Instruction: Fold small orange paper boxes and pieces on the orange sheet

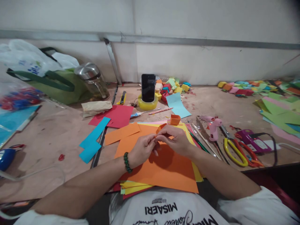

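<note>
Both hands meet above a large orange sheet (173,168) lying on a stack of coloured paper. My left hand (143,149), with a green bead bracelet at the wrist, is closed in a pinch. Its fingertips touch those of my right hand (174,140), which is closed around a small folded orange paper piece (161,128). Part of that piece is hidden by the fingers. Just beyond the right hand stands a small open orange paper box (175,119). Two orange strips (123,132) lie left of the hands.
A phone (148,88) stands in a yellow tape roll (147,103), beside a heap of paper cubes (172,86). On the right are a pink glue gun (212,126), scissors (234,153) and a purple device (252,141). Blue strips (95,134) and a glass jar (93,81) are left.
</note>
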